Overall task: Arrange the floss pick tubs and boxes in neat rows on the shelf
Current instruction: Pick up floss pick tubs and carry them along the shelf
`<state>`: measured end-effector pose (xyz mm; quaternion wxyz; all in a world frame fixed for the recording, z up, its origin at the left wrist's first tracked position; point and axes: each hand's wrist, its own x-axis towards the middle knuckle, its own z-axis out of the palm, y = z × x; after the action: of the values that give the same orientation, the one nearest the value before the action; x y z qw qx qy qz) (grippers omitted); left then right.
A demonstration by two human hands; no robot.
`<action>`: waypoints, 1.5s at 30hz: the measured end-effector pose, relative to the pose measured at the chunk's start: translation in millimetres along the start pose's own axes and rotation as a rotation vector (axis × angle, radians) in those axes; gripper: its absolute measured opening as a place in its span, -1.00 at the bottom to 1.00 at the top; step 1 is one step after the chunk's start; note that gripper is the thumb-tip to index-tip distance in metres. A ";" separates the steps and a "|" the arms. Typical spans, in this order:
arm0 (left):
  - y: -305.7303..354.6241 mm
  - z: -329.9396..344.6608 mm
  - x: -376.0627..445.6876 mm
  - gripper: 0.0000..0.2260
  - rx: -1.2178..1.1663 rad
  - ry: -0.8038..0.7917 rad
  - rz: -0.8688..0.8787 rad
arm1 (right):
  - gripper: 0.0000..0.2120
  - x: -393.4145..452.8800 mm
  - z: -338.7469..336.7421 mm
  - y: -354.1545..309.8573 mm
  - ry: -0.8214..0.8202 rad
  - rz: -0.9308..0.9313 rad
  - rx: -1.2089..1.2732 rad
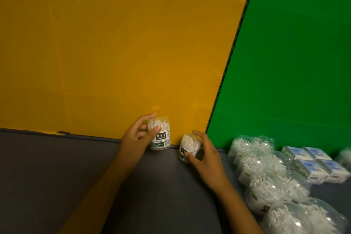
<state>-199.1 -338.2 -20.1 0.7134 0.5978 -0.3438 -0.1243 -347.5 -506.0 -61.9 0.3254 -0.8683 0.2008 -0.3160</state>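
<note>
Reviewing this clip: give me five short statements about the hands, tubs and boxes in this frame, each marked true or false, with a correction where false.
1. The left hand grips a clear tub labelled DENTAL FLOSS. True.
2. The right hand lies flat on the shelf, holding nothing. False: it grips a second tub, which is tilted.
3. The two held tubs are touching each other. False: a gap of shelf shows between them.
4. The blue and white boxes sit to the right of the rows of tubs. True.
5. The backdrop behind the left-hand tub is green. False: it is the yellow panel; the green panel stands further right.
</note>
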 end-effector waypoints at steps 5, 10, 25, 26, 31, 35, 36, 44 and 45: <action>15.2 9.4 -15.4 -0.58 -0.007 0.028 0.007 | -0.44 -17.2 -24.7 -27.7 0.056 0.001 0.147; 41.4 32.7 -42.8 -0.61 -0.038 0.051 0.035 | -0.46 -42.7 -69.5 -55.9 0.164 -0.024 0.231; 119.1 177.5 -169.7 -0.62 -0.083 -0.098 0.079 | -0.48 -186.1 -259.6 -34.4 0.412 0.023 0.249; 122.6 189.4 -179.2 -0.62 -0.074 -0.113 0.081 | -0.48 -196.9 -272.5 -29.9 0.422 0.027 0.245; 132.1 246.5 -218.8 -0.63 -0.086 -0.148 0.063 | -0.49 -246.3 -326.9 -8.7 0.449 0.058 0.229; 134.4 289.0 -246.6 -0.63 -0.086 -0.166 0.049 | -0.50 -282.2 -362.9 5.5 0.443 0.088 0.214; 134.7 298.6 -251.6 -0.63 -0.081 -0.170 0.048 | -0.50 -290.2 -371.2 7.9 0.444 0.097 0.213; 139.3 369.7 -265.4 -0.66 -0.104 -0.258 0.045 | -0.51 -321.9 -428.0 36.5 0.513 0.143 0.198; 137.2 377.3 -263.5 -0.66 -0.110 -0.273 0.042 | -0.51 -321.9 -432.8 41.6 0.519 0.149 0.198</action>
<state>-665.4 -437.8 37.0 0.6942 0.5279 -0.4427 -0.2083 -879.2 -546.7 29.5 0.3687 -0.7051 0.3089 -0.5211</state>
